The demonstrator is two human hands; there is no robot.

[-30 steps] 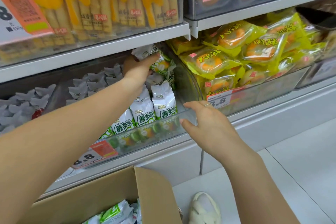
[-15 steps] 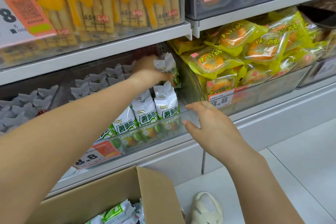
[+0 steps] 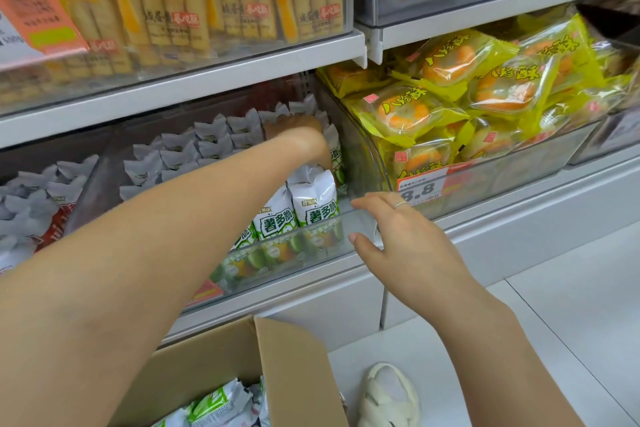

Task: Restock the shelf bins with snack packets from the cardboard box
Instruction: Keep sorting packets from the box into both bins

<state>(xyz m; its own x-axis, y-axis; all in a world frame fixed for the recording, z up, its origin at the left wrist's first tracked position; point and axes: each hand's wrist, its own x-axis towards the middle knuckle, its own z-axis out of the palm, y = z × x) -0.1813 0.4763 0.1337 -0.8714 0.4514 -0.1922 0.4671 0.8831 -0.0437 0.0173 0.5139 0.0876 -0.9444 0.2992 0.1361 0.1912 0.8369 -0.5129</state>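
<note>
The left hand [image 3: 304, 139] reaches deep into the clear bin [image 3: 311, 246], fingers hidden among the green-and-white snack packets [image 3: 313, 201]; grip state indeterminate. The right hand [image 3: 398, 236], at 3 o'clock, holds the bin's front corner with fingers relaxed.

packets: white-and-green foil snack packets [image 3: 313, 204], upright in rows
bin: clear plastic shelf bin [image 3: 360, 222], nearly full
box: open brown cardboard box [image 3: 294, 367], packets inside

Snack packets [image 3: 313, 204] in bin [image 3: 360, 218], cardboard box [image 3: 277, 367] seemingly below.

White shelves [image 3: 207, 80] stand over a pale tiled floor [image 3: 571, 288]. Yellow snack bags [image 3: 467, 97] sit on the right. Orange price tags [image 3: 420, 184] hang there. The light is soft.
</note>
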